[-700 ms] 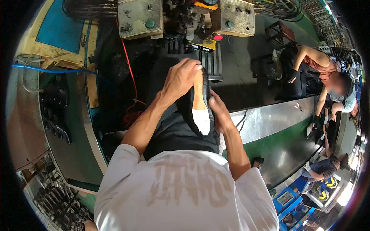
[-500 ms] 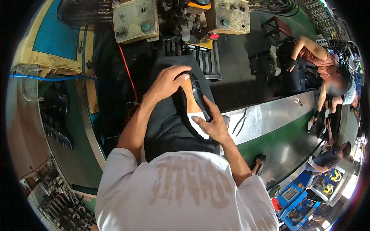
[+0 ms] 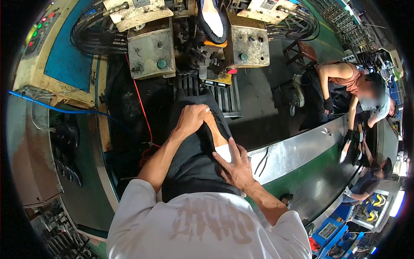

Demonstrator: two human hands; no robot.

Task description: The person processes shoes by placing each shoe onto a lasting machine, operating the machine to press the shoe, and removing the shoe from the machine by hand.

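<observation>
At nine o'clock a blue hose (image 3: 51,105) runs across a worn grey machine side, and dark tools (image 3: 69,151) hang below it. At eleven o'clock stands a big machine (image 3: 151,47) with green buttons, and another shoe (image 3: 212,17) sits upside down on top of it at twelve o'clock.

In the middle, a black shoe (image 3: 217,136) lies sole-up on the person's lap. Its bottom is tan at the front and white at the back. The left hand (image 3: 192,118) grips the toe end, with the fingers curled tight around it. The right hand (image 3: 235,168) lies on the heel end, with the fingers spread flat and apart on the white part.

The shoe looks light. The sides look soft and bendy, but the bottom looks stiff. The leather may be a bit slippery. Toe and heel look like the best spots to hold.

At three o'clock a shiny metal counter (image 3: 302,146) with a green belt runs off to the right. Other people (image 3: 345,86) sit along it, working on shoes. The floor is dark and dirty.
</observation>
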